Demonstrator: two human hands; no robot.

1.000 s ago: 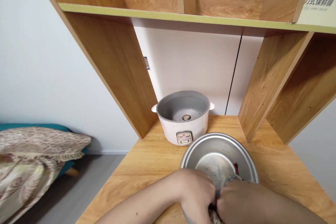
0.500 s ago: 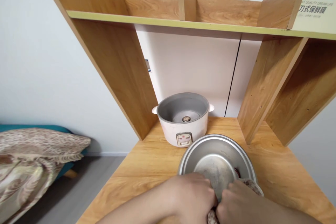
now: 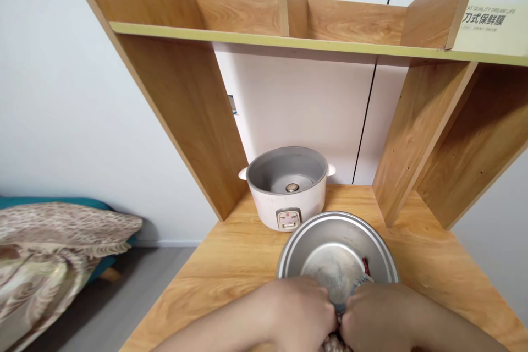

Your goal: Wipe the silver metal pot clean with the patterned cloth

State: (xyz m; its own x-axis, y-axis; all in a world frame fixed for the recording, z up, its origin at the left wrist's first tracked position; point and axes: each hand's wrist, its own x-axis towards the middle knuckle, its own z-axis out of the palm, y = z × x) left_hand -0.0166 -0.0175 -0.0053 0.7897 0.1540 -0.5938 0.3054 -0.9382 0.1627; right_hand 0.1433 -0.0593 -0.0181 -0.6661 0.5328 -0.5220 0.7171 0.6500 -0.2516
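Note:
My left hand (image 3: 303,308) and my right hand (image 3: 373,311) are both closed, knuckles almost touching, at the near rim of the silver inner pot (image 3: 295,247). Pinched between them is a speckled brown packet (image 3: 336,342), mostly hidden by the fingers. Past the right knuckles, a bluish-white patterned edge and a small dark red piece (image 3: 366,265) show against the pot's inside. I see no other contents in the visible part of the pot. Just behind stands a white rice cooker body (image 3: 289,209), lidless, with its heating plate showing inside.
The wooden desk (image 3: 231,247) carries a shelf unit with side panels (image 3: 181,121) and a green-edged shelf (image 3: 330,47) overhead. A pale box with printed lettering (image 3: 490,27) sits on that shelf at right. A patterned blanket (image 3: 61,253) drapes a teal seat at left.
My right hand has turned slightly and shifted left. The clear-edged mottled part seen beyond it is now covered, while the bluish edge and red piece show more. The pot appears slightly further left.

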